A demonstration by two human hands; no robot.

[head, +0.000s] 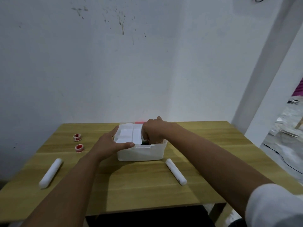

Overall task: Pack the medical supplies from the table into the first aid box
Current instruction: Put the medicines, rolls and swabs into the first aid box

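Note:
A white first aid box (141, 154) stands open in the middle of the wooden table (147, 185), with white packets (131, 135) inside. My left hand (111, 142) rests on the box's left front corner, fingers spread along the rim. My right hand (154, 131) reaches down into the right side of the box, fingers curled around something white that I cannot make out. Two white bandage rolls lie on the table, one at the left (50, 172) and one at the right (176, 172). Two red-and-white tape rolls (77, 137) (79, 147) sit to the left of the box.
The table stands against a stained white wall (131, 63). A white pillar (268, 71) rises at the right, with a cluttered floor (285, 136) beyond it. The table's front edge is close to my body.

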